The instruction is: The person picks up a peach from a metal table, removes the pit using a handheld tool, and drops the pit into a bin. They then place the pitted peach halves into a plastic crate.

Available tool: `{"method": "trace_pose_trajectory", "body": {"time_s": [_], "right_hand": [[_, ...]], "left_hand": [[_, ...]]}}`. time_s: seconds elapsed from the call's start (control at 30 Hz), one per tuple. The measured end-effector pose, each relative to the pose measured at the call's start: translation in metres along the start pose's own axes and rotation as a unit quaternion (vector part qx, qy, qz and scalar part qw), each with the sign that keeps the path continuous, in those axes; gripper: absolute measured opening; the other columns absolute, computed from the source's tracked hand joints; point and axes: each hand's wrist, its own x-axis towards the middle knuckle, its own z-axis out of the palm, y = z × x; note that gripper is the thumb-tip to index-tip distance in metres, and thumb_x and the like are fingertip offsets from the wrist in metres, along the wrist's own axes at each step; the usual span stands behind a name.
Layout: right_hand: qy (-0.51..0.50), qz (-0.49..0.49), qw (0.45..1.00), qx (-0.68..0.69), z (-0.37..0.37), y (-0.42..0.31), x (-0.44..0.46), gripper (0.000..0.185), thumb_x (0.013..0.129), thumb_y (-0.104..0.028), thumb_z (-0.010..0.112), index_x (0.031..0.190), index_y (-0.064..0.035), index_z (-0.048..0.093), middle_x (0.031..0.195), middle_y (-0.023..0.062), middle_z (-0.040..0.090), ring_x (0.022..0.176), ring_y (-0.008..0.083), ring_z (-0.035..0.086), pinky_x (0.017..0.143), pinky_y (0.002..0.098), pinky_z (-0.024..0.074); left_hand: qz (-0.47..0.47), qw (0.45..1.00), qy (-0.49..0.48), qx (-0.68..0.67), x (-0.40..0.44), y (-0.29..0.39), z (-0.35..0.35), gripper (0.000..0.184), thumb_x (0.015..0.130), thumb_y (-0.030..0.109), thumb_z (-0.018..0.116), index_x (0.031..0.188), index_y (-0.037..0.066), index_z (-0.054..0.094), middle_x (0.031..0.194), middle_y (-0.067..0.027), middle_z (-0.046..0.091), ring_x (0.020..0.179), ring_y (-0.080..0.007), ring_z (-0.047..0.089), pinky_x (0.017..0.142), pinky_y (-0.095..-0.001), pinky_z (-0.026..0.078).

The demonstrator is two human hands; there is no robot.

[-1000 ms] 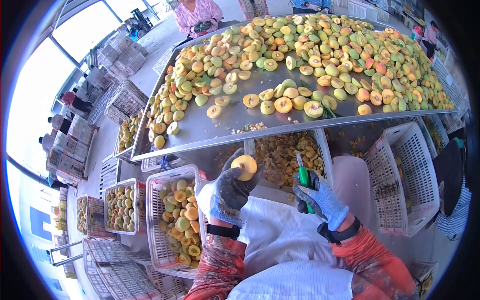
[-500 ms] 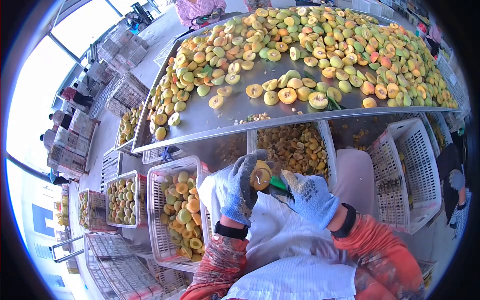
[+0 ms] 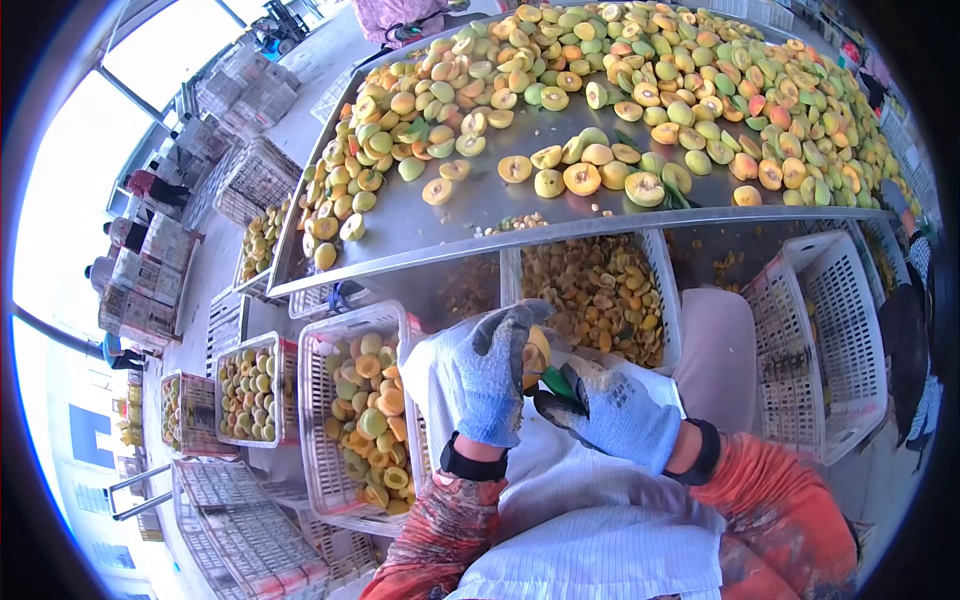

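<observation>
My left hand [image 3: 485, 385], in a grey-blue glove, is closed around a halved apricot [image 3: 536, 352] in front of my lap. Close beside it, my right hand [image 3: 622, 408], gloved too, grips a small tool with a green handle [image 3: 561, 385]; its working end is hidden at the fruit. Just beyond my hands stands a crate [image 3: 668, 300] of dark, cut apricot pieces, under the edge of the steel table [image 3: 410, 238]. Halved apricots [image 3: 583, 179] lie across that table, some cut side up with stones showing.
Left of my lap is a white crate [image 3: 312, 440] of apricot halves, with another filled crate [image 3: 247, 391] beyond it. A white perforated crate [image 3: 850, 340] stands to my right. Across the table is a person in pink [image 3: 395, 18]; another person's sleeve [image 3: 918, 262] shows at far right.
My left hand has turned, so the apricot's cut face no longer points toward me. Both hands stay together, with the green tool at the fruit. The whole view has shifted slightly.
</observation>
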Motion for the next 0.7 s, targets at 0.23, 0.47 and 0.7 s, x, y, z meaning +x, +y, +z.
{"method": "trace_pose_trajectory", "body": {"time_s": [0.23,0.47,0.7], "right_hand": [[-0.206,0.24,0.899,0.302,-0.014,0.003,0.014,0.034,0.085,-0.035,0.061,0.095,-0.0033,0.057,0.062,0.0088,0.059,0.047,0.0197,0.058,0.044,0.0312,0.0445],[0.063,0.027,0.996,-0.053,0.028,0.018,-0.004,0.039,0.076,-0.028,0.067,0.103,-0.0019,0.055,0.077,0.0177,0.061,0.062,0.034,0.06,0.055,0.0393,0.0486],[-0.141,0.074,0.987,-0.027,-0.004,0.02,-0.003,0.042,0.077,-0.033,0.063,0.104,-0.001,0.055,0.082,0.0184,0.062,0.072,0.0352,0.062,0.065,0.0411,0.0509]], "left_hand": [[0.062,0.997,0.043,-0.004,0.001,0.006,0.009,0.034,0.094,0.029,0.048,0.107,-0.001,0.06,0.1,-0.0095,0.063,0.086,-0.0169,0.062,0.072,-0.0263,0.051],[-0.017,0.995,0.06,-0.073,0.012,-0.007,0.022,0.033,0.095,0.028,0.046,0.105,0.0,0.06,0.099,-0.008,0.063,0.089,-0.0159,0.06,0.069,-0.0253,0.05],[-0.145,0.988,-0.04,0.046,0.016,0.011,0.017,0.024,0.092,0.016,0.051,0.103,-0.002,0.062,0.094,-0.0067,0.066,0.077,-0.0103,0.059,0.066,-0.0216,0.047]]}}
